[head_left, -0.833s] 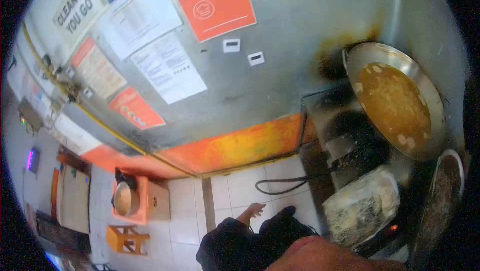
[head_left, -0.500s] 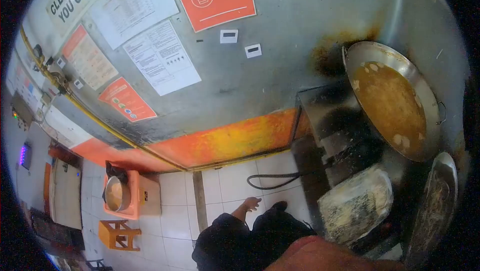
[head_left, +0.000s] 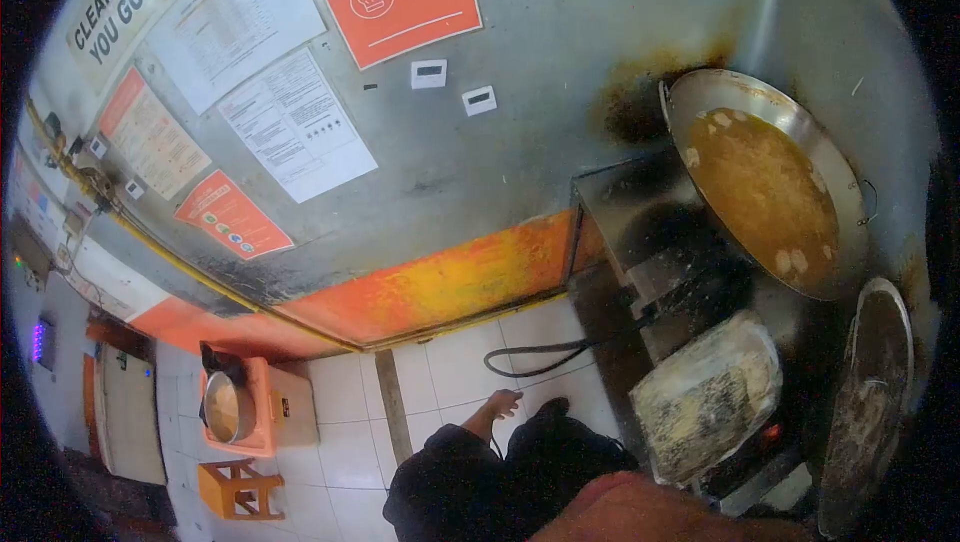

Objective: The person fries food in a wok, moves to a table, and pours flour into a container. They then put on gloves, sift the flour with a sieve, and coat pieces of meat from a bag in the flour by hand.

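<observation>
My left hand (head_left: pixel 503 404) hangs by my thigh above the tiled floor, holding nothing, its fingers loosely bent and partly apart. My right forearm (head_left: pixel 640 514) crosses the bottom edge; the hand itself is out of sight. To the right, a large wok (head_left: pixel 848 182) stands tilted in view on the stove, filled with golden oil (head_left: pixel 765 197) in which pale pieces float. In front of it lies a tray-like sheet (head_left: pixel 708 397) crusted with pale, floury crumbs. At the far right is a long, shallow metal pan (head_left: pixel 872 397) with dark residue.
A black hose (head_left: pixel 535 362) loops out from the stove (head_left: pixel 640 242). Further left, a pot (head_left: pixel 228 414) sits on a pink-orange box (head_left: pixel 262 397) beside an orange stool (head_left: pixel 240 490). Along the wall runs a yellow pipe (head_left: pixel 210 262). A glow (head_left: pixel 770 433) shows near the tray.
The view has shifted, so the wall and wok appear further left. The fingers of my left hand look more curled. Floating pieces in the oil have moved slightly.
</observation>
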Demonstrator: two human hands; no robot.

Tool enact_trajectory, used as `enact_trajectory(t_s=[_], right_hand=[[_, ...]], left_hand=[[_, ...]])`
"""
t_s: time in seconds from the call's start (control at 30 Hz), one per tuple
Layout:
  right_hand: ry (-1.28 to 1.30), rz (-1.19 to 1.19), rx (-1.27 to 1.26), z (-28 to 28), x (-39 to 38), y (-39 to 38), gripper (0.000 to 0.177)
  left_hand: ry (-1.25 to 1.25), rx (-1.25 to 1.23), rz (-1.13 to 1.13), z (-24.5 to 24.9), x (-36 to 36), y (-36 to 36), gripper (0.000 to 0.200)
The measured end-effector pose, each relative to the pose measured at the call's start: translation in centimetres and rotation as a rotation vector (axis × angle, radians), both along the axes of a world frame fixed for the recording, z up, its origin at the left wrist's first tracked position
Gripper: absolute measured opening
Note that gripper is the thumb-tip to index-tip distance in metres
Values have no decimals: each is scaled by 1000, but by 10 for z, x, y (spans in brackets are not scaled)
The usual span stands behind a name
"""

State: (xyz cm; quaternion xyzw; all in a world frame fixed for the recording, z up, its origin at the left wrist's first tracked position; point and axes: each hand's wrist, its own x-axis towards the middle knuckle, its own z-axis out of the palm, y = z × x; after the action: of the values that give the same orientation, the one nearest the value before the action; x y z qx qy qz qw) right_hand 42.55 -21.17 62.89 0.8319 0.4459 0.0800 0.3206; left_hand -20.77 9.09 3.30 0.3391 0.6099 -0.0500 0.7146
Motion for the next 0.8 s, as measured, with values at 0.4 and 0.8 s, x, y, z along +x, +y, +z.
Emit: enact_trajectory(t_s=[0.4, 0.8], right_hand=[[-112, -166, -17, 8, -27, -16, 25], [-194, -205, 161, 28, -40, -68, 27]], left_hand=[[35, -26, -229, -16, -4, 8, 40], [95, 10, -106, -7, -1, 17, 40]])
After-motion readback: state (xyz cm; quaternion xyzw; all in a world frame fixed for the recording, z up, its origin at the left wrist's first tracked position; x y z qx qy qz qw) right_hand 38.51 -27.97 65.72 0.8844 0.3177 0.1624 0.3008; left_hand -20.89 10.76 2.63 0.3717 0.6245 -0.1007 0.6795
